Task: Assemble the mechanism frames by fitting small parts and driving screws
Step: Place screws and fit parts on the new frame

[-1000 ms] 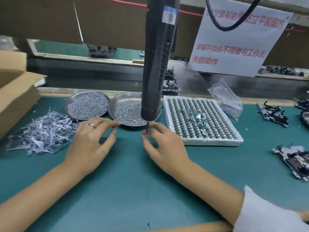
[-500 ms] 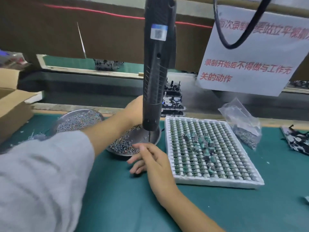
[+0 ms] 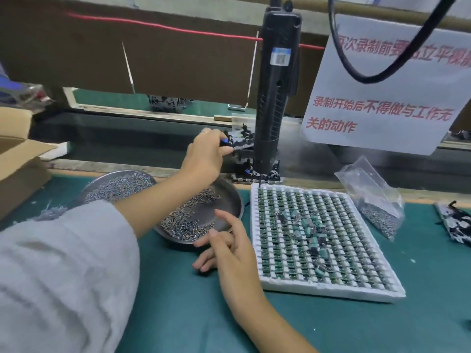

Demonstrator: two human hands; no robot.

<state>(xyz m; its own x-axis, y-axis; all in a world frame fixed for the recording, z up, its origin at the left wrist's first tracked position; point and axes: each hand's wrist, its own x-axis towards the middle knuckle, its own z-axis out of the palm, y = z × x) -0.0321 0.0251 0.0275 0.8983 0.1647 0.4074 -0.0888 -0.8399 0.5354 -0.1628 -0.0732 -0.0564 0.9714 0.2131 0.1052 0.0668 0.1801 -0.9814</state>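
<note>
My left hand (image 3: pixel 205 155) reaches far across the bench and grips a black and white mechanism frame (image 3: pixel 242 138) at the top of a stack (image 3: pixel 251 169) behind the hanging electric screwdriver (image 3: pixel 274 98). My right hand (image 3: pixel 225 247) rests on the green mat by the near rim of a metal dish of screws (image 3: pixel 201 212), fingers loosely spread and holding nothing. A white tray (image 3: pixel 316 238) of small green parts lies to the right of that hand.
A second dish of screws (image 3: pixel 117 187) sits left of the first. A clear bag of screws (image 3: pixel 374 200) lies right of the tray, with another frame (image 3: pixel 456 222) at the right edge. A cardboard box (image 3: pixel 17 159) stands at the left. A paper sign (image 3: pixel 387 98) hangs above.
My left hand has gone from the mat up past the screw dish to the stack and taken hold of the top frame. My right hand has stayed by the dish.
</note>
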